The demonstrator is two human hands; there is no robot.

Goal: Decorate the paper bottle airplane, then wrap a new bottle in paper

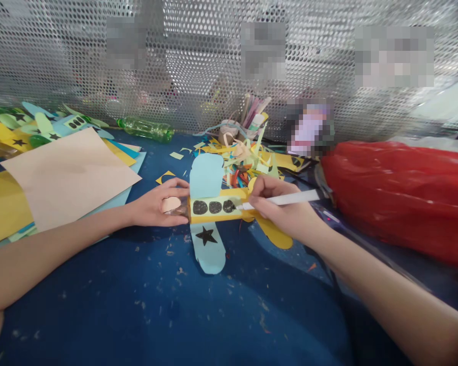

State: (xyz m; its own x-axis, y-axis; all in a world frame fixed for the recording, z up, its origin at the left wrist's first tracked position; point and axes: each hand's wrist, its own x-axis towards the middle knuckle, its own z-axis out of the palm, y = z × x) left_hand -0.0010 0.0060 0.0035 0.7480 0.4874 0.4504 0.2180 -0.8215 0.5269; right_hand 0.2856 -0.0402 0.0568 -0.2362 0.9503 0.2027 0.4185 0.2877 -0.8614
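A toy airplane (209, 192) with a yellow paper-wrapped body lies on the blue table. It has light blue wings, a black star on the near wing and yellow tail pieces. Round black windows (215, 207) fill a pale green strip along its side. My left hand (164, 203) is closed around the clear brownish nose end, which carries a beige disc (171, 204). Pinched in my right hand (277, 201) is a white marker (295, 197). The marker's tip touches the strip by the rightmost dark window.
Colored paper sheets (72, 178) lie at left, before several finished paper planes (41, 124). A green plastic bottle (147, 129), paper scraps (248, 155) and a pen holder (229, 129) stand behind. A red plastic bag (397, 198) bulges at right. Perforated metal (198, 61) closes off the back.
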